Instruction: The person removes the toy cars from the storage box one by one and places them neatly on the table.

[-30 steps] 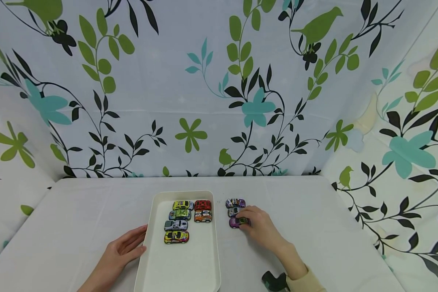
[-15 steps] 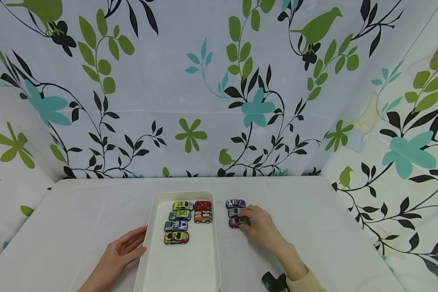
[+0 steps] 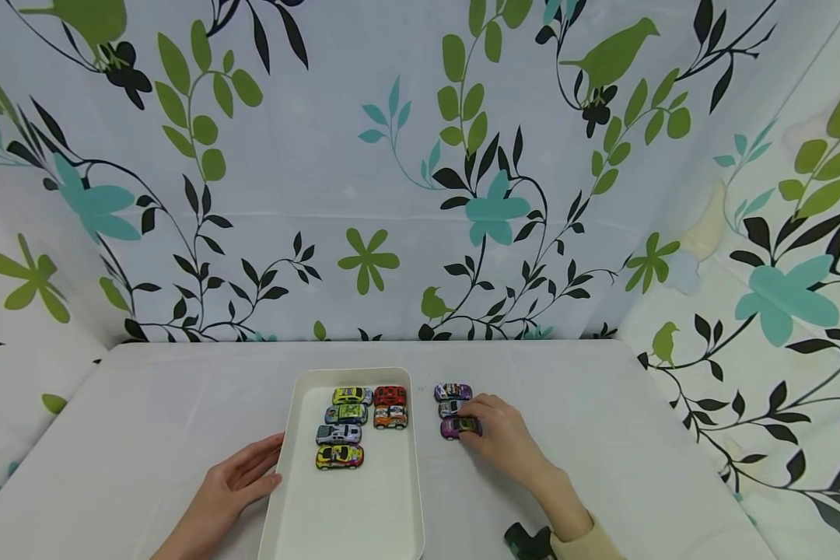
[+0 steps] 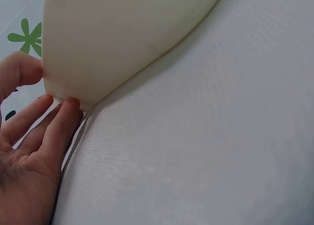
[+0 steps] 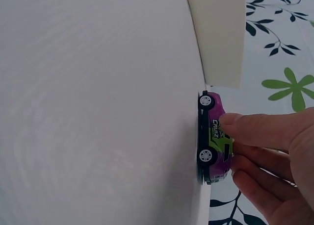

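My right hand (image 3: 498, 437) pinches a purple and green toy car (image 5: 216, 137) between thumb and fingers. In the right wrist view its wheels are at the white tabletop. Just beyond it in the head view are a partly covered silver toy car (image 3: 449, 408) and a purple and white one (image 3: 453, 391), lined up in a column. My left hand (image 3: 232, 488) touches the left outer wall of a white tray (image 3: 350, 521), fingertips against its side, as the left wrist view also shows. Inside the tray, several toy cars stand in two columns, among them a yellow car (image 3: 339, 456) and a red car (image 3: 390, 396).
A white cloth covers the table (image 3: 602, 435). Below my right wrist lies a black object (image 3: 528, 542), partly cut off by the frame. A leaf-patterned curtain (image 3: 287, 155) hangs behind the table and down both sides.
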Demonstrator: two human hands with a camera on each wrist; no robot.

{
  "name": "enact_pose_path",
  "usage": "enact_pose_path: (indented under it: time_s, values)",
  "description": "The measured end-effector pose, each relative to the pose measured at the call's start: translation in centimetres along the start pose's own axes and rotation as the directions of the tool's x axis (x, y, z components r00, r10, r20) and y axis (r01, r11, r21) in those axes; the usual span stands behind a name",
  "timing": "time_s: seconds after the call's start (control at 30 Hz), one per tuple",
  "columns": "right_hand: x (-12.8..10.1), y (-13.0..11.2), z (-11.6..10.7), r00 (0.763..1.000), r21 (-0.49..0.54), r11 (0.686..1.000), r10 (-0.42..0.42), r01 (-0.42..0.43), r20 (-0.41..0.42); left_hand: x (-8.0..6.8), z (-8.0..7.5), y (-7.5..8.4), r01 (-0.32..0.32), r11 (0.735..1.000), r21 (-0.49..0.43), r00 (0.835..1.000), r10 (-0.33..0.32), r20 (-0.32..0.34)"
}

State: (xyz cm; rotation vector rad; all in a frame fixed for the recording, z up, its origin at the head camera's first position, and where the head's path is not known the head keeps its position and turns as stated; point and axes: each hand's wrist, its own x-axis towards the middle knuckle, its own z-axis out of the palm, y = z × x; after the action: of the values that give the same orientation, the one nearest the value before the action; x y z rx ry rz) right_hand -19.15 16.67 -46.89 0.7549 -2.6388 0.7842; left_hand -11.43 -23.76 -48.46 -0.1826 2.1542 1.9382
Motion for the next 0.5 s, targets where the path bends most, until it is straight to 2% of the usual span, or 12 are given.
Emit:
enact_pose_path:
  time_s: [0.2,0.5]
  values:
    - [0.0,-0.7,-0.5,1.0,0.014,1.0,0.003,-0.003,-0.009,0.0,-0.1,0.1,-0.005,1.0,0.004,1.0,0.005,0.008]
    - [0.3,-2.2,-1.0,0.999,0.063,0.998,0.027,-0.029,0.032,0.0,0.1,0.3,0.013,0.999,0.04,1.0,-0.013,-0.006]
